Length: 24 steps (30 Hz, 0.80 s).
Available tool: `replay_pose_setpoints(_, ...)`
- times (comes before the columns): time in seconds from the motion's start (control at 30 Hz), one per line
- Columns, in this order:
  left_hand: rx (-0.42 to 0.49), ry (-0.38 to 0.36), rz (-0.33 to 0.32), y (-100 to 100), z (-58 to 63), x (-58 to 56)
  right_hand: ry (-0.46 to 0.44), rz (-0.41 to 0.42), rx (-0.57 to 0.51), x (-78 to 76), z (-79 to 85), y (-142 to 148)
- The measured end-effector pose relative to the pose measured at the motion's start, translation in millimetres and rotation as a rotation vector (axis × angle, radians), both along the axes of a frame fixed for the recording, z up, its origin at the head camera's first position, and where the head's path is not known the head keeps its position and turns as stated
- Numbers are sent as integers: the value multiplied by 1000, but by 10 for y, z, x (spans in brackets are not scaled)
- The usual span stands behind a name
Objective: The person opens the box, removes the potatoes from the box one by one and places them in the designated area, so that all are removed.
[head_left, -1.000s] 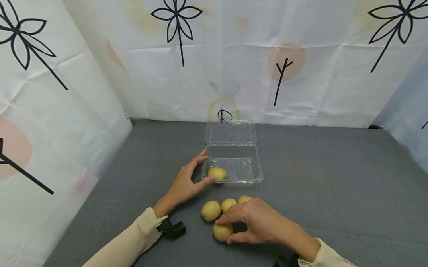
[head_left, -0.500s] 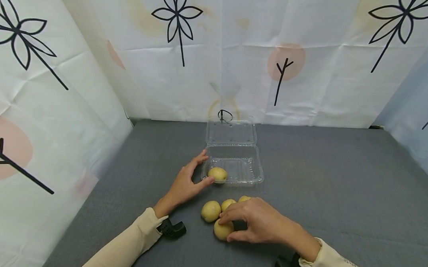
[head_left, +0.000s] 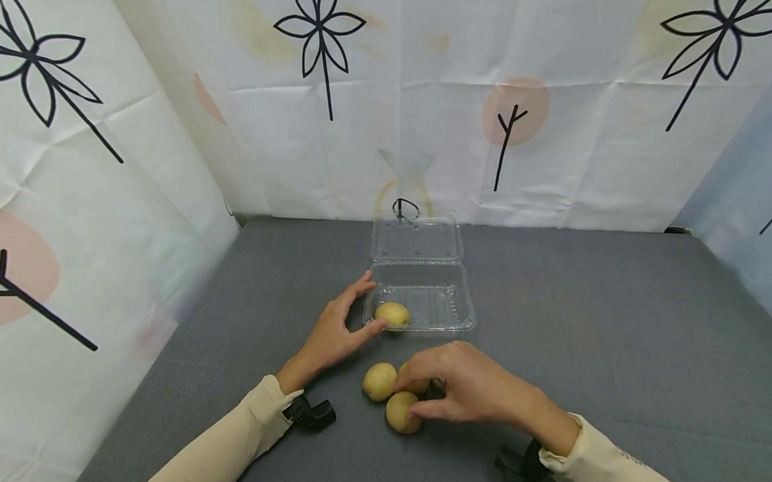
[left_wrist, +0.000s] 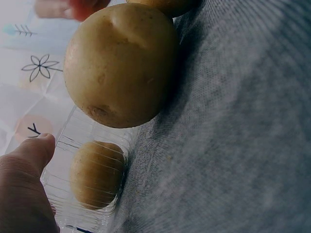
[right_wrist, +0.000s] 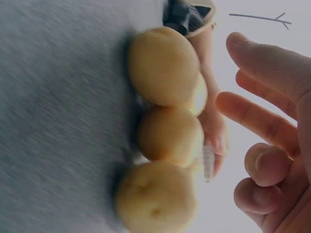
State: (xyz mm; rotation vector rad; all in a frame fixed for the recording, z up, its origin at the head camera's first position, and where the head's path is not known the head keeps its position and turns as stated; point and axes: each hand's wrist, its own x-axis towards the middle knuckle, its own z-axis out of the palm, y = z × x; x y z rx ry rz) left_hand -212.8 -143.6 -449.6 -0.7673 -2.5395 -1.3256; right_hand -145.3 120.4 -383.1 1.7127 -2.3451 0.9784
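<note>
A clear plastic clamshell box [head_left: 469,302] lies with its lid back, one potato [head_left: 392,314] in its front left corner. My left hand [head_left: 335,334] is at the box's left side, fingers extended along the rim and thumb by the front edge. Several potatoes lie bunched on the table before it, among them a left potato [head_left: 380,382] and a front potato [head_left: 403,413]. Over the bunch hovers my right hand [head_left: 470,385], partly hiding the rest. In the right wrist view its thumb and fingers stand apart, off the potatoes [right_wrist: 170,136], with nothing between them.
Grey cloth covers the table [head_left: 582,336]. White printed curtains [head_left: 430,128] hang behind and at both sides. A thin black loop [head_left: 405,209] shows at the lid's back edge. Each wrist carries a black camera [head_left: 310,412].
My right hand has come off the front potato, rising and shifting slightly away from me over the potatoes behind. The left hand and the box have stayed put.
</note>
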Motion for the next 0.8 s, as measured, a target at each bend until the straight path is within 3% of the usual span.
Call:
replay_pose_setpoints(0.33,2,13,-9,-5,-13,2,-93,-65,-10,-218,212,34)
replay_pose_setpoints(0.6,-5,-9,-7,-2,-15,-5,-180,-97,-112,-473,210,90)
replay_pose_setpoints(0.8,-16,-23,-4,1,-29,-13,-235,-207,-123,-625,174,116)
